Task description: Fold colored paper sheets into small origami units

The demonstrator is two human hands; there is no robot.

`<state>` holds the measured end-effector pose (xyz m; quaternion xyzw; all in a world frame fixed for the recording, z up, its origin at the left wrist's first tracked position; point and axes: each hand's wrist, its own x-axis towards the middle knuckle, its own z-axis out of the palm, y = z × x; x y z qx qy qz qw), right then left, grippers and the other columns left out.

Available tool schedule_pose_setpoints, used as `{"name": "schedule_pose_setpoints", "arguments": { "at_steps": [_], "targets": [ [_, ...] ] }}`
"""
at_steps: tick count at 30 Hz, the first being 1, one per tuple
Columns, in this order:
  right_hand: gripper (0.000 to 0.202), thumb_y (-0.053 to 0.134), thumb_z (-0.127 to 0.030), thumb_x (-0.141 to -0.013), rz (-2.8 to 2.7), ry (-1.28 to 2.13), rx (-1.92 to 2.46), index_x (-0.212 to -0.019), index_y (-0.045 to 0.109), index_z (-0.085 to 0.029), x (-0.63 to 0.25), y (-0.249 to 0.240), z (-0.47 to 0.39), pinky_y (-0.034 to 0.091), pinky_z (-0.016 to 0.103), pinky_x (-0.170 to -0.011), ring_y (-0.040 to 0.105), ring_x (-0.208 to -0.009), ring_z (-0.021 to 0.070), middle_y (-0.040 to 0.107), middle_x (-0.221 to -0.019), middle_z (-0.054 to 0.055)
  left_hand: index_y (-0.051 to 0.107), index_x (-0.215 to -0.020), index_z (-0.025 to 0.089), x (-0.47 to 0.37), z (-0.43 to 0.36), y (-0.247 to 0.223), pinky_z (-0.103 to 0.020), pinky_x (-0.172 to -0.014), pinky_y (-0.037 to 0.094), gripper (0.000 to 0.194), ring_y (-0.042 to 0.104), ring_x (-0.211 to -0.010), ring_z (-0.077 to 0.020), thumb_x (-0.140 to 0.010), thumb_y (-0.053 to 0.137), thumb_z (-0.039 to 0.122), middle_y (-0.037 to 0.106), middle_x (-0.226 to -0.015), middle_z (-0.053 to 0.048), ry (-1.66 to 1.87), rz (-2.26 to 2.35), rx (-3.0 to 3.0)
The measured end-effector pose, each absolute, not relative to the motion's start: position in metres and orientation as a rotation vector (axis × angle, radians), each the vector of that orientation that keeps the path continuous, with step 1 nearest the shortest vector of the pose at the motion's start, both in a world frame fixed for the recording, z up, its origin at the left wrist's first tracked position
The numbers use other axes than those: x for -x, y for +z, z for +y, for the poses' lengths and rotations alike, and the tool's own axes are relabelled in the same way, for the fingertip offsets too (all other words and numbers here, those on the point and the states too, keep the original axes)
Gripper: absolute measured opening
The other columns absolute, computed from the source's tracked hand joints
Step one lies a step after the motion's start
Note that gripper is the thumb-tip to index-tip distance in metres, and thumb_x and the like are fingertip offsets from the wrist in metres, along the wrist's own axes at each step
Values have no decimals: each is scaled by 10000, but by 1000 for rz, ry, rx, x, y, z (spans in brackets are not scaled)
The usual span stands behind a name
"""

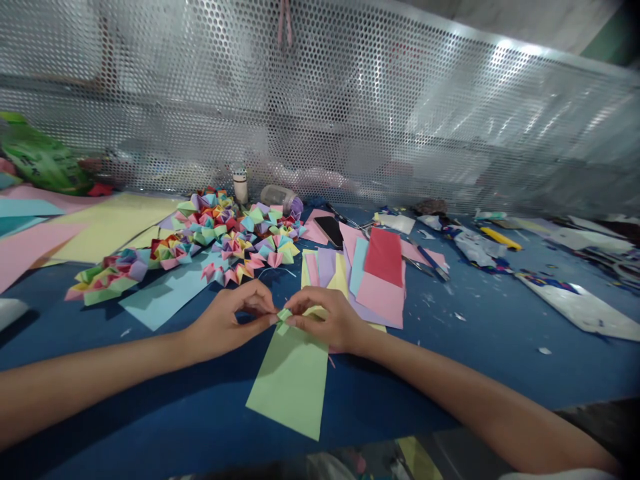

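Between my two hands is a small folded piece of light green paper [284, 316], pinched at its left side by the thumb and forefinger of my left hand [233, 321]. The fingertips of my right hand [327, 319] pinch its right side. Just below lies a flat green sheet [293, 380], its upper end partly under my right hand. Beyond my left hand are clusters of folded multicoloured paper [233, 243]. Right of my right hand is a stack of pink, red, blue and yellow paper pieces [383, 293].
Behind the blue table [425, 393] stands a perforated metal panel [320, 87]. A dark phone [329, 231], a tipped jar [280, 198] and a white bottle [241, 187] lie or stand near it. Large coloured sheets [115, 227] are at left; a yellow tool [501, 239] and scraps at right.
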<state>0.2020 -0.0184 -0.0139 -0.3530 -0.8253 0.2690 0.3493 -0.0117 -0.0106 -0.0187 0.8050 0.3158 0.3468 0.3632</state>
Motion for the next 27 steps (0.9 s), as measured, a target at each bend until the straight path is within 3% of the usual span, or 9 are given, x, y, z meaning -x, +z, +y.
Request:
{"name": "schedule_pose_setpoints", "arguments": {
  "at_steps": [7, 12, 27],
  "targets": [
    [135, 619, -207, -789, -2147, 487, 861, -907, 667, -165, -202, -15, -17, 466, 224, -621, 588, -671, 120, 616, -755, 33, 521, -891, 172, 10, -10, -18, -240, -747, 547, 122, 649, -784, -123, -801, 589, 218, 643, -860, -17, 882, 742, -2042],
    [171, 564, -204, -835, -2202, 428, 743, -963, 677, -185, -203, -17, -16, 466, 264, -688, 581, -770, 141, 591, -860, 62, 511, -837, 184, 8, -9, -16, -213, -685, 538, 154, 656, -725, -122, -778, 628, 265, 660, -768, 12, 832, 836, -2026],
    [256, 658, -269, -772, -2149, 604, 899, -1011, 613, -187, -202, -15, -18, 488, 237, -681, 606, -714, 122, 642, -797, 19, 491, -794, 184, 8, -9, -15, -197, -632, 495, 143, 645, -681, -117, -778, 618, 248, 650, -713, 24, 808, 850, -2005]
  ]
}}
